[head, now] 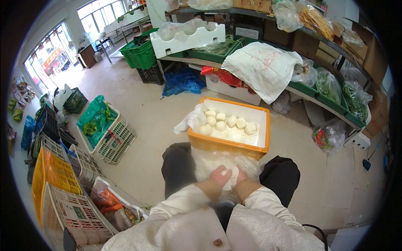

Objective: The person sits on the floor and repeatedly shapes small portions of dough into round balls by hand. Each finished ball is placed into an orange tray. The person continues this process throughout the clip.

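Close to my lap, my left hand (221, 176) and my right hand (240, 175) are closed together around a piece of white dough (234, 177). Much of it is hidden by the fingers. Beneath them, between my knees, lies a clear plastic bag (212, 161) with pale contents that look like dough or flour. Just beyond stands an orange box (227, 146) with a white lining. Several round white dough balls (231, 121) lie inside it on a floured cloth. A white cloth (192, 119) hangs over the box's left corner.
A pale plastic crate (116, 142) of greens stands to the left. Stacked crates (77, 213) and a white box of carrots (110, 200) are at lower left. Ahead runs a shelf with green trays (333, 103) of bagged vegetables. A bag of red peppers (328, 138) lies at right.
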### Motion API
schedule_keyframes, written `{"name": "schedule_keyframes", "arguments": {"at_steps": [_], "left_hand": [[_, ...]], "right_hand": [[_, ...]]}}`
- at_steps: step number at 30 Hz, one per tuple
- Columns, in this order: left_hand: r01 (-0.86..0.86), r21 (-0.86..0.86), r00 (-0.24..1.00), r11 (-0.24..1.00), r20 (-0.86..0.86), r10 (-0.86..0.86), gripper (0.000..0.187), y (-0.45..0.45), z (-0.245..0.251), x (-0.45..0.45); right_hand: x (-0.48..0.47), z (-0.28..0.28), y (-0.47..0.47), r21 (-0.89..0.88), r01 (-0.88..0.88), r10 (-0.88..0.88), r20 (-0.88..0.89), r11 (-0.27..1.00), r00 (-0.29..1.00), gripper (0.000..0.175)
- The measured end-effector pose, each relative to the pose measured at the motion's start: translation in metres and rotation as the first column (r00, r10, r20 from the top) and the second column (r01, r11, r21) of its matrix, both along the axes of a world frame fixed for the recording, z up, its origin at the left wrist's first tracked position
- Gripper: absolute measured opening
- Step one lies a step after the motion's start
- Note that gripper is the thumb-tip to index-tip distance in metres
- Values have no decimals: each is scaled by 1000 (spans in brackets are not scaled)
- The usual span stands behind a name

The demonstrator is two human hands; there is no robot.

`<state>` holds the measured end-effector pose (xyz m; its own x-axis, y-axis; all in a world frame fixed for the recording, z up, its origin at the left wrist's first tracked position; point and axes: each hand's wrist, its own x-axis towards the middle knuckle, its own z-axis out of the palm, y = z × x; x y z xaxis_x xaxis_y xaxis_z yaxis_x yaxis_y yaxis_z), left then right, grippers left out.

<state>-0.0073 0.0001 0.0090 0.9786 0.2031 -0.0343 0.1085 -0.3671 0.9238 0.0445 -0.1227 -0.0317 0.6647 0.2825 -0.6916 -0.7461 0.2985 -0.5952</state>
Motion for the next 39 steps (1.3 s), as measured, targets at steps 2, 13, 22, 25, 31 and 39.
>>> {"name": "schedule_keyframes", "arguments": {"at_steps": [2,13,22,25,31,39], "left_hand": [[-10,-166,996,986,-86,-4,33,6,-20,9],[-311,-490,903,815,-420,92,37,15,-47,31],[-204,-972,883,114,-233,-408,31,8,-13,19],[-224,-965,863,135,-261,-433,30,8,-17,22],[118,-919,730,377,-177,-660,34,15,-19,21],[118,-783,879,611,-203,-431,46,8,-5,11]], "right_hand": [[-2,9,1,-118,-32,45,107,992,993,40],[-10,30,10,-583,87,427,682,808,594,34],[13,7,-4,18,185,-183,258,983,949,30],[15,15,-7,181,253,-263,34,950,964,42],[27,28,-20,72,336,-340,55,939,939,39],[15,18,-6,103,188,-211,300,977,930,28]]}}
